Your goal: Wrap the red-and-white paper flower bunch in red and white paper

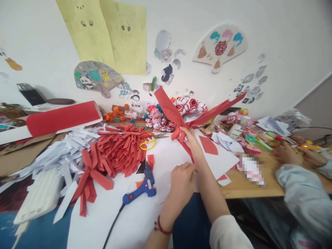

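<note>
My right hand (190, 137) is closed around a bunch of red folded paper strips (178, 121), held up above the white sheet; long strips stick out to the upper left and upper right. Below it, my left hand (183, 180), with a dark red bracelet on the wrist, has its fingers curled in near my right forearm. Whatever it may pinch is hidden. A blue glue gun (141, 186) with a small red light lies left of my left hand. Yellow-handled scissors (149, 143) rest beyond it, beside a heap of red paper strips (124, 148).
White paper strips (75, 145) are piled left, behind a white power bank (41, 193). A red paper roll (64, 117) lies at the back. Red-and-white paper flowers (190, 105) stand by the wall. At right, another person's hands (289, 154) work over small items.
</note>
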Motion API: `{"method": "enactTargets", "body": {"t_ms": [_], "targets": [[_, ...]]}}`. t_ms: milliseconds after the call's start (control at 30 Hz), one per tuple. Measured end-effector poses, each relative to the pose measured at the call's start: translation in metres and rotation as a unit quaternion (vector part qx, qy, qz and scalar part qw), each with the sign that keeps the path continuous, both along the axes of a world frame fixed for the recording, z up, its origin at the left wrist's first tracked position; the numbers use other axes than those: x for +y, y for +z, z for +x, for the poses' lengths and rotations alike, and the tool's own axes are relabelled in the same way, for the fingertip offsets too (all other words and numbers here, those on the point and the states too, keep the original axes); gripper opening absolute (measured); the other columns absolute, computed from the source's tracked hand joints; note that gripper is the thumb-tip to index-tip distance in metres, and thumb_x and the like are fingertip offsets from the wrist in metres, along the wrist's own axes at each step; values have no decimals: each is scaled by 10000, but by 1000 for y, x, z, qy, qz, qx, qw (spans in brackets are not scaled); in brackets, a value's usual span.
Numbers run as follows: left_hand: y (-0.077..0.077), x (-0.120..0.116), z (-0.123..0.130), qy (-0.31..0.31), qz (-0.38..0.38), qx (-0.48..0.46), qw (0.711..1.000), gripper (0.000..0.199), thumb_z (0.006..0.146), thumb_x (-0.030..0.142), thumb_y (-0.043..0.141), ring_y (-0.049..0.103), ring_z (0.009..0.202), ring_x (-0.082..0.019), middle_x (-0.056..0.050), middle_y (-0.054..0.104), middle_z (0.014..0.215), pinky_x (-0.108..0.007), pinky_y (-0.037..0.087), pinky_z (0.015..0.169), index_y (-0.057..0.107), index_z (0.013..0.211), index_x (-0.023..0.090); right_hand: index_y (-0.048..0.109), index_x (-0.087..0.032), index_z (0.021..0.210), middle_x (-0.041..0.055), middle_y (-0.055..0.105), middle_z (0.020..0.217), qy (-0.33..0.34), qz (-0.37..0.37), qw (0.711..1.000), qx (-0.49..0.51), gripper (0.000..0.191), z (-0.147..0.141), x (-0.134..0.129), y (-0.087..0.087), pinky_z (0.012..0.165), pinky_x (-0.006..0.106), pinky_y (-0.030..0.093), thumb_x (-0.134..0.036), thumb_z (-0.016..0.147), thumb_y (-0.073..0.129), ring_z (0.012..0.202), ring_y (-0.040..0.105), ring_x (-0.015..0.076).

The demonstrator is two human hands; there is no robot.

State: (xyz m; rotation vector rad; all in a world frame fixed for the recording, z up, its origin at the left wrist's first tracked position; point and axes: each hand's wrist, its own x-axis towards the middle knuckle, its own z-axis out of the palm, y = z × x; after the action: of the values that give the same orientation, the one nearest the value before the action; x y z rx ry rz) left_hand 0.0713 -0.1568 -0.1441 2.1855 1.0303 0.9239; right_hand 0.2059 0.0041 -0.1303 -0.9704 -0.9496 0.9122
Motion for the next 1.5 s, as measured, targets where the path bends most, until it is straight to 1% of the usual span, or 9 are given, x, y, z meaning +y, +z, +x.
{"method": "enactTargets", "body": {"t_ms": [167, 367, 567, 667, 733, 833, 1000, 1167, 1500], "targets": [[8, 9, -9, 54, -8, 24, 998, 358, 872, 42, 424, 689, 954, -203, 1, 740, 1052, -348, 493, 845, 687, 986, 257, 500, -208, 837, -48, 603, 800, 18, 17, 1000, 11, 374, -4, 0, -5, 713, 243, 493, -353, 636, 779, 737, 596, 118], [17, 25, -17, 128, 35, 35, 991, 345, 899, 37, 414, 654, 1039, -215, -50, 706, 1102, -357, 487, 910, 635, 1102, 207, 543, -205, 849, -53, 611, 747, 40, -9, 999, 19, 351, -11, -7, 0, 614, 219, 476, -364, 664, 795, 662, 582, 110], [33, 41, -6, 265, 122, 39, 956, 248, 941, 137, 489, 547, 1192, -294, -161, 612, 1279, -439, 468, 958, 577, 1172, 128, 602, -200, 832, -24, 665, 780, 73, -9, 997, 11, 325, -19, -14, 9, 642, 225, 489, -366, 658, 821, 711, 619, 131], [37, 48, 5, 320, 146, -19, 936, 359, 947, 270, 560, 533, 1197, -295, -159, 595, 1321, -446, 461, 971, 515, 1276, 133, 606, -210, 831, -36, 653, 743, 98, -3, 995, 13, 305, -22, -18, 12, 632, 228, 488, -331, 660, 828, 675, 608, 125], [38, 52, 10, 331, 156, -39, 930, 388, 946, 318, 573, 536, 1183, -290, -148, 607, 1316, -445, 454, 982, 514, 1286, 141, 616, -212, 828, -39, 658, 760, 111, 11, 994, 19, 294, -23, -20, 13, 665, 223, 500, -328, 665, 831, 693, 616, 118], [36, 59, 13, 335, 168, -51, 926, 332, 964, 289, 539, 538, 1179, -276, -119, 621, 1319, -431, 443, 1000, 541, 1269, 158, 641, -214, 862, -25, 680, 822, 137, 23, 990, 27, 314, -22, -20, 11, 745, 238, 528, -389, 676, 823, 751, 640, 128], [29, 62, 12, 353, 181, -67, 916, 303, 962, 197, 514, 553, 1161, -267, -106, 634, 1310, -423, 439, 991, 557, 1261, 177, 643, -214, 817, 2, 675, 767, 219, 30, 974, 49, 461, -12, -13, 1, 727, 307, 561, -542, 576, 859, 824, 669, 201], [23, 60, 13, 340, 186, -68, 919, 326, 939, 163, 536, 566, 1146, -267, -105, 639, 1314, -420, 446, 948, 559, 1264, 179, 631, -231, 802, 11, 692, 801, 196, 46, 978, 58, 544, -2, -14, -2, 756, 331, 583, -572, 479, 905, 937, 682, 235], [23, 64, 12, 385, 254, -60, 885, 168, 948, 202, 547, 596, 1031, -255, -81, 694, 1206, -392, 453, 871, 650, 1081, 210, 606, -217, 796, 59, 696, 786, 203, 55, 977, 43, 623, -12, -15, 2, 760, 367, 601, -657, 457, 888, 988, 675, 280]]}}
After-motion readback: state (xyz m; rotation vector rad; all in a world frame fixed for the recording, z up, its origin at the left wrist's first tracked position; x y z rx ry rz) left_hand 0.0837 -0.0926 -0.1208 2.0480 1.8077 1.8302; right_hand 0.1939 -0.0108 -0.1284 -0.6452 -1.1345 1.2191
